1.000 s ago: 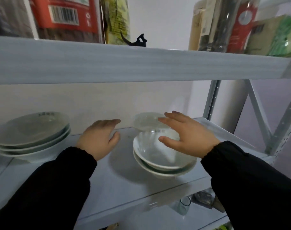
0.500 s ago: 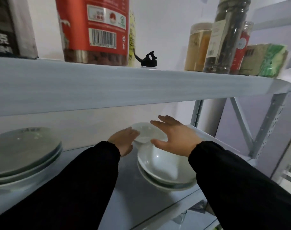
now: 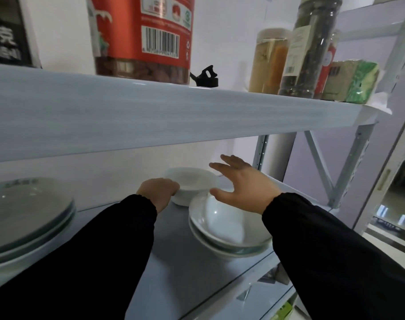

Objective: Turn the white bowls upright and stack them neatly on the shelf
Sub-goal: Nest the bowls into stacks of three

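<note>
Hands work apart at centre frame: the left hand [image 3: 159,192] curls its fingers round the near edge of a lone white bowl [image 3: 191,182], while the right hand [image 3: 243,184] hovers spread and empty over two upright stacked bowls [image 3: 229,229]. Both lots sit on a grey metal shelf [image 3: 174,262]. Plates [image 3: 28,215] are stacked at lower left, jars [image 3: 269,61] line the upper shelf [image 3: 150,112], and a white wall [image 3: 220,31] is behind.

The stacked white bowls [image 3: 229,229] and the overturned bowl [image 3: 193,181] look like glazed ceramic, smooth and glossy; the plates [image 3: 28,211] share that shine; the shelf [image 3: 171,252] is smooth painted metal, dully sheened; the sleeves [image 3: 93,250] are matt black cloth.
</note>
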`<action>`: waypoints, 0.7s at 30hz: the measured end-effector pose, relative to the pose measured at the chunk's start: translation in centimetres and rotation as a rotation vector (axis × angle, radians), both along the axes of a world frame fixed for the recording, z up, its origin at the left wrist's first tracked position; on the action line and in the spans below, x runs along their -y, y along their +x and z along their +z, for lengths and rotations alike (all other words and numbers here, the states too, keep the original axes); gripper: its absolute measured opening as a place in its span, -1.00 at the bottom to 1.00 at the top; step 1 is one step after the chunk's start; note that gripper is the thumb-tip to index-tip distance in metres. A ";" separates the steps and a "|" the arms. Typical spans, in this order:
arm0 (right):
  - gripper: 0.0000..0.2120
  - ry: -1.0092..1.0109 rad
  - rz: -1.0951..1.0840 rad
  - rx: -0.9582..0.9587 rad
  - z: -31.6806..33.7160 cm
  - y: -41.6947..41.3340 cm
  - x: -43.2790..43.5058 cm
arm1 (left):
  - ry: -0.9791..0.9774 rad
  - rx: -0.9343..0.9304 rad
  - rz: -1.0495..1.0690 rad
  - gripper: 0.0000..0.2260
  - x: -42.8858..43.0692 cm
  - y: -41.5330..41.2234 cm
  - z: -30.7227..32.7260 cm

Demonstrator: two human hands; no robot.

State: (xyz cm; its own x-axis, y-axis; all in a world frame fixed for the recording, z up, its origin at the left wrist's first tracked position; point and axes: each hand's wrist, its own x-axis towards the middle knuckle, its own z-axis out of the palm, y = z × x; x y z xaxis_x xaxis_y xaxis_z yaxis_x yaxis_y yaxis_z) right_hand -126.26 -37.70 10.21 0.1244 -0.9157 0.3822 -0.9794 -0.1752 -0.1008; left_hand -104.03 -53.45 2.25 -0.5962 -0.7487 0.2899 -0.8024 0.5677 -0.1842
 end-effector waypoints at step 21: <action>-0.28 -0.131 -0.035 0.061 4.9 -4.2 -5.9 | -0.283 -0.189 -0.252 -0.90 -15.5 -2.1 6.6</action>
